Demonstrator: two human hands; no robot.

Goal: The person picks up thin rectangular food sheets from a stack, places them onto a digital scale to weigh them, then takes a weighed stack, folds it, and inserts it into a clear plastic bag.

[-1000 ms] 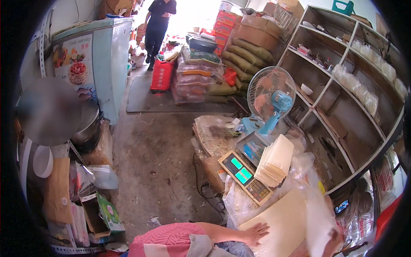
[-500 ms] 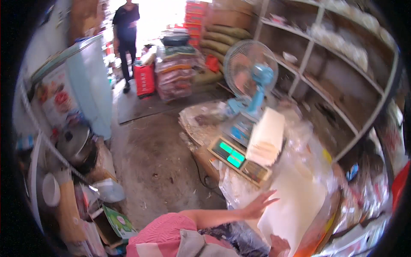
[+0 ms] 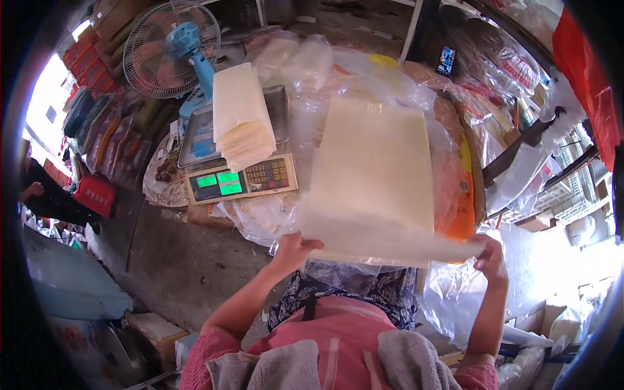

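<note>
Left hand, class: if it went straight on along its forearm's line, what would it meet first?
Most likely the pale sheet itself: the left hand grips its near edge, and that line runs forward and rightward across it. Depth is unclear, so it might pass above or below.

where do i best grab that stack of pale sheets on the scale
Probably by its long sides, midway along, reaching from the near side. The stack lies lengthwise on the scale, its layered end facing the person, where single sheets could slip; the fan stands beyond, to the left. The left hand, holding a large sheet, is nearer.
</note>
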